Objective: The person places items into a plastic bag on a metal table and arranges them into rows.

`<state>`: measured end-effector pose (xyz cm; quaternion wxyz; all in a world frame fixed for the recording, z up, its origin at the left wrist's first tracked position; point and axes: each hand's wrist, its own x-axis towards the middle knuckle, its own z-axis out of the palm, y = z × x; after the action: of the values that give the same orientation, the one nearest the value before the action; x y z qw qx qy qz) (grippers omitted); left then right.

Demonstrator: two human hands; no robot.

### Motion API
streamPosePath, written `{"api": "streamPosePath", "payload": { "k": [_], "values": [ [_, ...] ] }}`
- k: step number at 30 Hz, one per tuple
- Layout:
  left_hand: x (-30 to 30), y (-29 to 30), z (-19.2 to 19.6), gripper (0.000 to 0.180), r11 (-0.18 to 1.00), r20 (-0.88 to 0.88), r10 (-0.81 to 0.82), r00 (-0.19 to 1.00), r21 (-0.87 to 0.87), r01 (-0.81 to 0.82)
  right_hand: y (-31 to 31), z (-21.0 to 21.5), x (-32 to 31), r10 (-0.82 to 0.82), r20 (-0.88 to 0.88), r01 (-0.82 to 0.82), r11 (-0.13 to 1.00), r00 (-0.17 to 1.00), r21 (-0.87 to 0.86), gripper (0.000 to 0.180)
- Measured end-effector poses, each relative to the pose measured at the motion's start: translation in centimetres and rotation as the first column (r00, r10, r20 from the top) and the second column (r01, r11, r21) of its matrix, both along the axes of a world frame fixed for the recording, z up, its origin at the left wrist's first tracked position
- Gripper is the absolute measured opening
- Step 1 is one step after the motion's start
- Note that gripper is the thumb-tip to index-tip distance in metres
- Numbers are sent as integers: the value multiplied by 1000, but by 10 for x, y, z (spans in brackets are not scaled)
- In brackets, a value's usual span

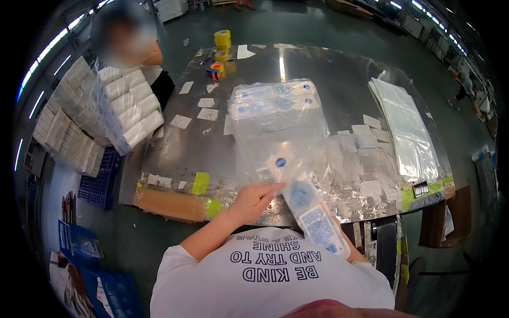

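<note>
The right hand (347, 231) clasped the long white-and-blue plastic packet (316, 221), slanting forward-left toward the clear film bag (275, 129), the half-curled left hand (251, 203) (hold unclear!) nearer that bag.

Blue-and-white packet (319, 229), yellow tape rolls (222, 38)

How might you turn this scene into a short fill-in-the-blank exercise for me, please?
1. The person's ____ hand stretches a finger toward the clear plastic bag.
2. The labelled package is held in the person's ____ hand.
3. The tallest stack of tape rolls is ____ in colour.
4. The person's shirt is ____ with dark lettering.

Missing words: left; right; yellow; white.
</note>
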<state>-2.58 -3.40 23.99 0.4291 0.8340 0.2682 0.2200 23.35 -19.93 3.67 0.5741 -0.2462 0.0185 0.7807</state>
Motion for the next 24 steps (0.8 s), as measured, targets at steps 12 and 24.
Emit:
{"api": "streamPosePath", "payload": {
  "k": [12, 24],
  "values": [
    [9, -15, -37, 30, 999, -73, 29, 997, -19, -31, 226, -21, -42, -429, 890, -305, 877, -154, 370, 58],
    [-21, -1, -137, 29, 981, -411, 182, 893, 139, -136, 39, -42, 45, 246, 519, 159, 966, -819, -206, 59]
  ]
}}
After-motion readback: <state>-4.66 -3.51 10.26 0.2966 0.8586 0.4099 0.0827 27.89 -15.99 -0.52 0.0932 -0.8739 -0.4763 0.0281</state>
